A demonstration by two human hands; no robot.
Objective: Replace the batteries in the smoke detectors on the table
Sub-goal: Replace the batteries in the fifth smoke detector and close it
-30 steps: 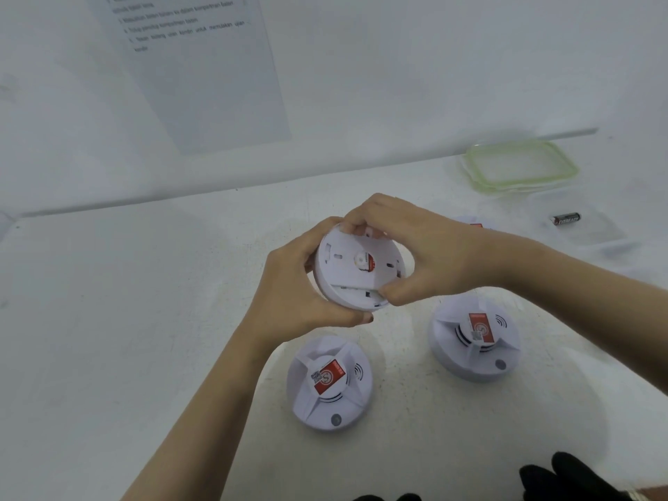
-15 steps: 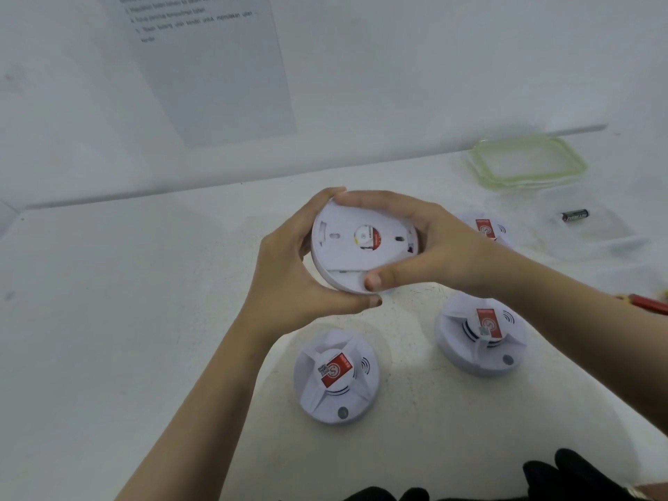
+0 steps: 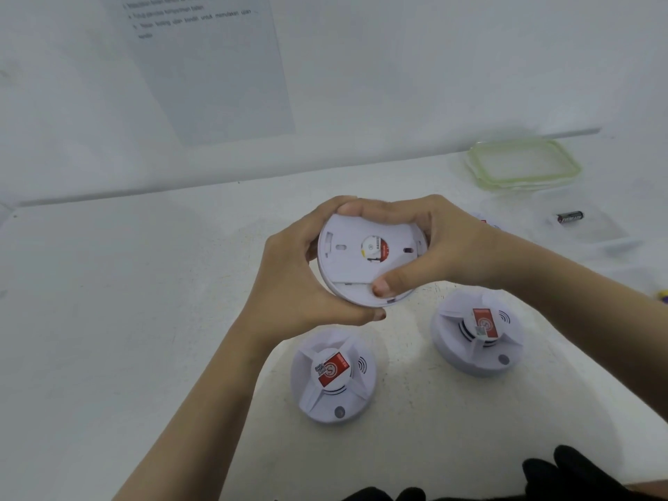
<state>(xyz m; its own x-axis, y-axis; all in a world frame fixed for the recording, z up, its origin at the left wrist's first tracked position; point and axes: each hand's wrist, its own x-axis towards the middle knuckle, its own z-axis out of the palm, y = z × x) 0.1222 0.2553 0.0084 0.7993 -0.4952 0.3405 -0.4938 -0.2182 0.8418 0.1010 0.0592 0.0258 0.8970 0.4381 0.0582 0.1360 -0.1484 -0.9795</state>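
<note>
smoke detectors sit in front of me on the white desk [image 3: 108, 320], and one is up in the air between my two hands. starting at the left, my left hand [image 3: 300, 283] wraps around the rim of the held detector [image 3: 361, 258], thumb curled under its lower edge. its flat back faces me, with a round red and white sticker at the centre. my right hand [image 3: 444, 244] grasps the far rim, thumb pressed on the back plate near a seam. it looks light, stiff and smooth, so i judge the rim is the place to grip while twisting or prying the plate. below sit a second detector [image 3: 332, 377] and, to the right, a third detector [image 3: 477, 330], both face up. further right lies a loose battery [image 3: 570, 217] near a green-rimmed lid [image 3: 524, 164].
</note>
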